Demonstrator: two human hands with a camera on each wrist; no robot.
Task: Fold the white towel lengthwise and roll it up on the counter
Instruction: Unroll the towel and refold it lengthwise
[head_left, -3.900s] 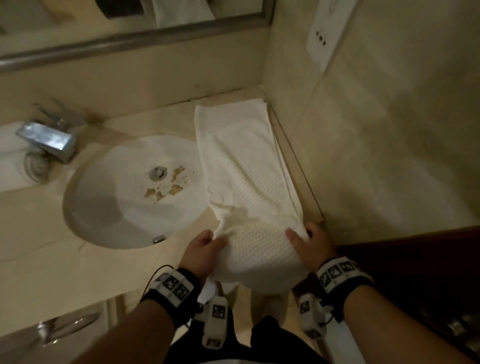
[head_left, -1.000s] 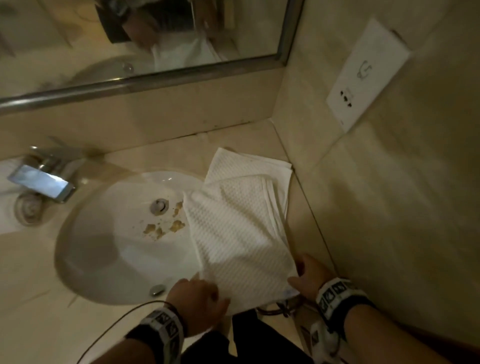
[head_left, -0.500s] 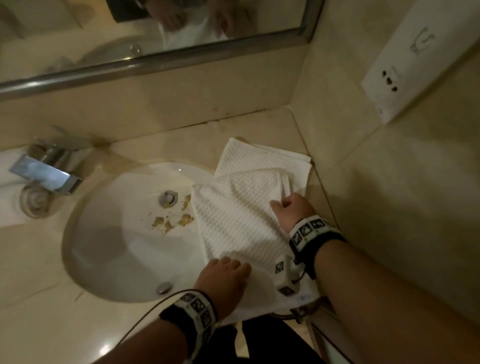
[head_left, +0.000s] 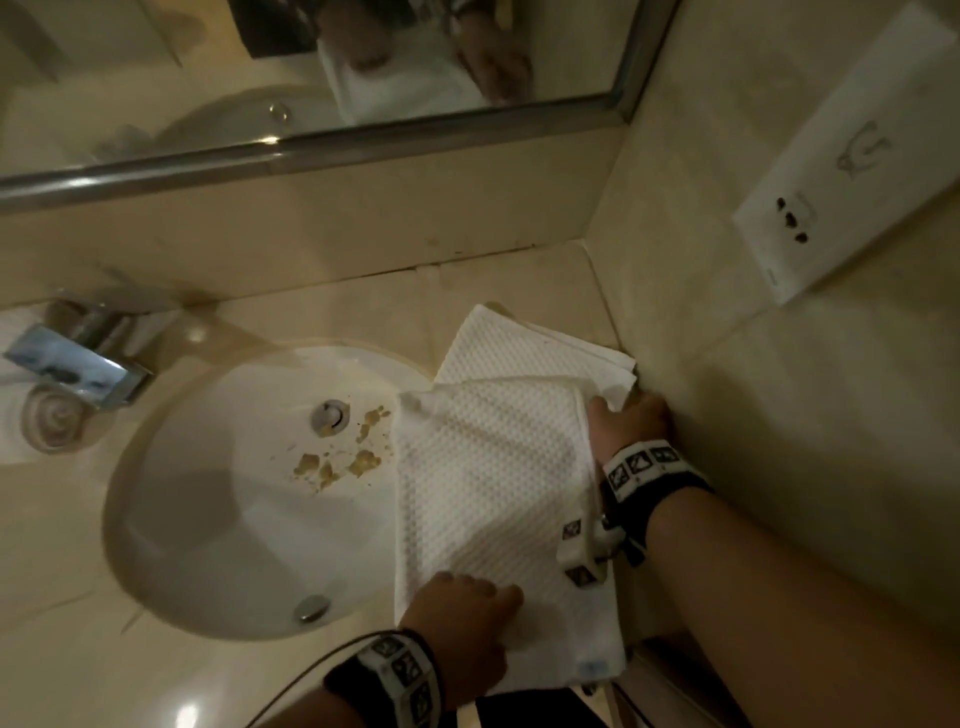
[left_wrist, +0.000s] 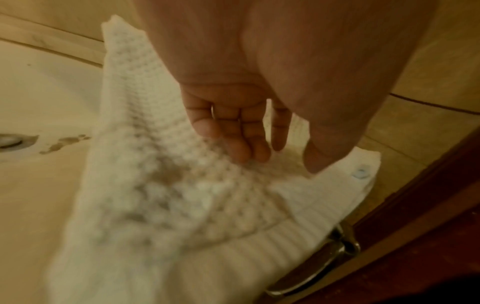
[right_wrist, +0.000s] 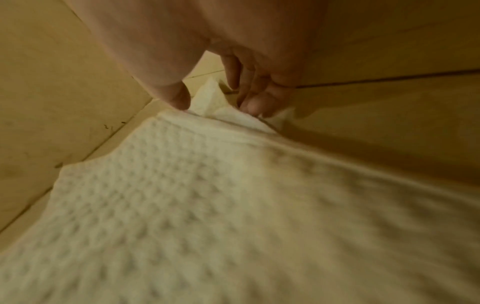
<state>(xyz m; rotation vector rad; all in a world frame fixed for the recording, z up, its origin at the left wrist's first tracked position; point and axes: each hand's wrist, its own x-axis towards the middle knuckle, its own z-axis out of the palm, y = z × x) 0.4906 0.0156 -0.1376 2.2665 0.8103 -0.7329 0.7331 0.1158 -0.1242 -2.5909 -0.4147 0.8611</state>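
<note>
Two hands work one white towel (head_left: 488, 478), which lies folded on the counter (head_left: 322, 312) just right of the sink (head_left: 234, 519), its left edge hanging over the basin rim and its near end drooping past the counter's front edge. The left hand (head_left: 462, 618) rests on the near part of the towel with relaxed, nearly straight fingers (left_wrist: 233, 139) pressing the cloth, gripping nothing. The right hand (head_left: 628, 426), farther from the sink and hard against the side wall (head_left: 779, 415), pinches the towel's far right corner between thumb and curled fingertips (right_wrist: 257, 105). The step in hand looks like squaring up the fold, since a lower layer pokes out askew beyond the top one on the side away from the person. The next move probably calls for lining up those edges, then rolling from one end with both palms. The cloth is a soft waffle weave with a flat ribbed hem; the basin is smooth, glossy and round, with brown crumbs beside its drain (head_left: 330, 415).
</note>
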